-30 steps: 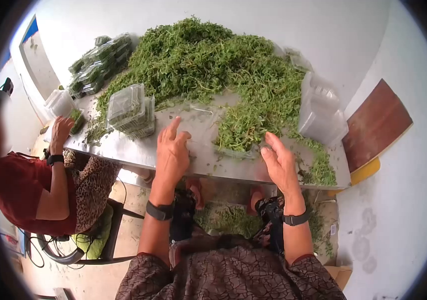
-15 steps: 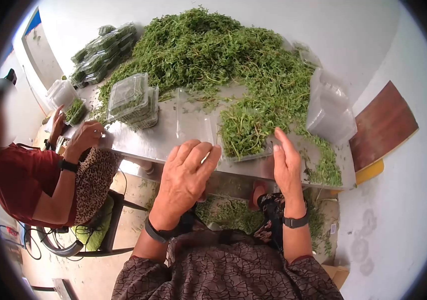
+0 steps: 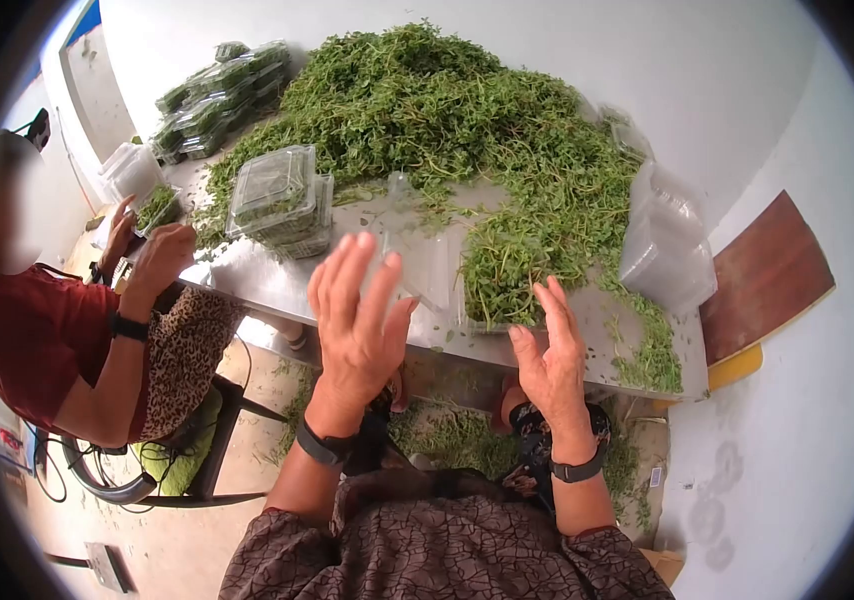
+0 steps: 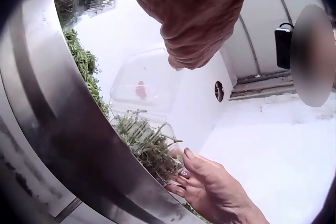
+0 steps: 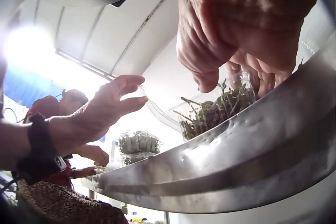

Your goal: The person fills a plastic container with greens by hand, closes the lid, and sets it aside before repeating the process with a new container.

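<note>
A clear plastic clamshell box (image 3: 497,285) filled with leafy green sprigs lies near the table's front edge. Its transparent lid (image 3: 432,268) is folded back to the left. My right hand (image 3: 554,365) is at the box's right front corner, fingers fairly straight and thumb apart. In the left wrist view, the fingertips of that right hand (image 4: 210,184) are right at the box wall. My left hand (image 3: 355,335) is raised left of the box, in front of the lid, with fingers extended and blurred. Nothing shows in its grasp.
Loose greens (image 3: 427,110) are heaped across the back of the metal table (image 3: 347,225). Filled boxes (image 3: 275,195) stand at left, with more stacked behind (image 3: 222,95). Nested empty boxes (image 3: 669,240) stand at right. Another person (image 3: 67,340) sits at left.
My left hand moved in toward the box with fingers bent, then back left with fingers extended. My right hand stays beside the box. The seated person's second hand came into sight.
</note>
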A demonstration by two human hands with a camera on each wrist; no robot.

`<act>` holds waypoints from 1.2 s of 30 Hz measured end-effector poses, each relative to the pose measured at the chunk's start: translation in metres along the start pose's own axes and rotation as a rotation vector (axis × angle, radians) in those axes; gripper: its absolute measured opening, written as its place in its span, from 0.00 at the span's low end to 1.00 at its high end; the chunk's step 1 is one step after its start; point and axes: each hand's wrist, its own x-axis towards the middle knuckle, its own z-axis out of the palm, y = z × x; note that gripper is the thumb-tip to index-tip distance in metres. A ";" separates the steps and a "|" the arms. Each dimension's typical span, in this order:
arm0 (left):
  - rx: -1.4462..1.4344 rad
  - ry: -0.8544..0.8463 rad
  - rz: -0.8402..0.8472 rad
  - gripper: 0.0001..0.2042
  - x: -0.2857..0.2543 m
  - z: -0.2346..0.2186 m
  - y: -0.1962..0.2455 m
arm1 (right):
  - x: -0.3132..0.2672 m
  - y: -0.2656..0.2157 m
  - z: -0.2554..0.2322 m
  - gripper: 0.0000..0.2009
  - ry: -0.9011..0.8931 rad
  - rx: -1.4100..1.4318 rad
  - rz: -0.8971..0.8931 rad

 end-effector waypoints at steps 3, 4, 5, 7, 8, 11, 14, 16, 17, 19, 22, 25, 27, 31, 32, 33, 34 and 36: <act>-0.264 -0.118 -0.151 0.35 0.007 0.003 -0.007 | 0.000 0.005 0.001 0.22 -0.016 -0.001 -0.014; -0.394 -0.125 -0.208 0.38 0.006 0.008 -0.010 | 0.001 0.005 0.000 0.22 -0.017 -0.002 -0.015; -0.395 -0.123 -0.210 0.38 0.005 0.009 -0.013 | 0.001 0.005 0.000 0.21 -0.030 -0.008 -0.023; -0.697 -0.167 -0.367 0.35 0.006 0.010 -0.017 | 0.002 0.006 -0.002 0.19 -0.040 -0.019 -0.033; -0.701 -0.166 -0.366 0.35 0.008 0.008 -0.016 | 0.003 0.006 -0.004 0.19 -0.057 0.005 -0.021; -0.643 -0.114 -0.178 0.34 0.017 -0.006 -0.006 | 0.007 0.009 -0.012 0.19 -0.093 0.064 -0.002; -0.606 -0.159 -0.079 0.29 0.020 -0.008 0.008 | 0.010 0.013 -0.018 0.20 -0.111 0.096 0.008; -0.586 -0.213 -0.077 0.30 0.028 -0.013 0.011 | 0.011 0.013 -0.018 0.20 -0.105 0.091 0.006; -0.564 -0.268 -0.075 0.30 0.031 -0.016 0.012 | 0.010 0.012 -0.019 0.21 -0.092 0.114 0.008; -0.542 -0.280 -0.082 0.30 0.036 -0.014 0.015 | 0.009 0.009 -0.019 0.21 -0.080 0.140 0.012; -0.548 -0.314 -0.097 0.30 0.041 -0.009 0.021 | 0.007 0.005 -0.016 0.24 -0.087 0.052 -0.025; -0.572 -0.340 -0.076 0.30 0.046 -0.001 0.032 | 0.008 -0.001 -0.008 0.28 -0.017 0.021 0.001; -0.566 -0.340 -0.043 0.30 0.047 0.007 0.036 | 0.011 -0.010 -0.002 0.29 -0.011 -0.098 0.052; -0.590 -0.355 0.020 0.28 0.038 0.026 0.026 | 0.013 -0.002 0.009 0.27 0.090 0.098 0.192; -0.559 -0.327 0.043 0.27 0.036 0.029 0.022 | 0.014 0.001 0.009 0.27 0.093 0.098 0.195; -0.560 -0.331 0.044 0.27 0.034 0.033 0.017 | 0.015 0.004 0.008 0.27 0.087 0.046 0.169; -0.521 -0.312 -0.048 0.26 0.032 0.037 0.012 | 0.014 0.006 0.008 0.26 0.080 -0.006 0.142; -0.495 -0.295 -0.229 0.24 0.024 0.051 0.005 | 0.014 0.007 0.010 0.26 0.080 0.014 0.137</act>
